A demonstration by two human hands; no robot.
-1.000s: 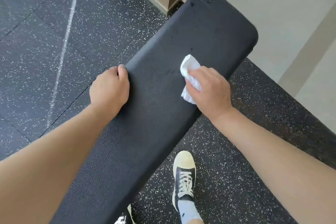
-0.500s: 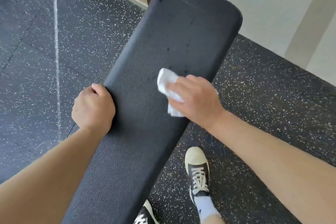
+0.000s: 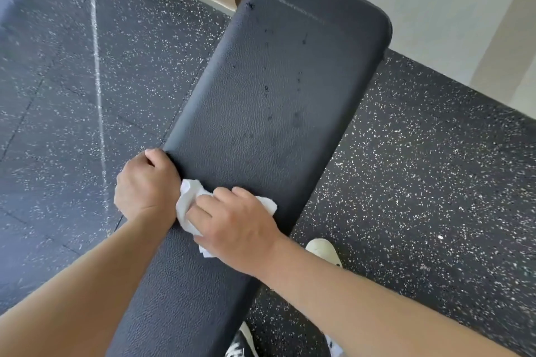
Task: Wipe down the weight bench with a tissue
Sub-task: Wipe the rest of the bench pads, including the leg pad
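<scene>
Two hands on a black padded bench.
The left hand (image 3: 146, 187) curls around the bench's (image 3: 275, 90) left edge. Just beside it, the right hand (image 3: 235, 222) presses a crumpled white tissue (image 3: 185, 209) onto the pad. A shoe (image 3: 324, 251) stands on the speckled floor (image 3: 420, 182).

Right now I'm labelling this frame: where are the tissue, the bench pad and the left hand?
tissue (image 3: 188, 207): head view, crumpled white middle.
bench pad (image 3: 278, 90): head view, bare top surface.
left hand (image 3: 146, 185): head view, back of hand.
</scene>
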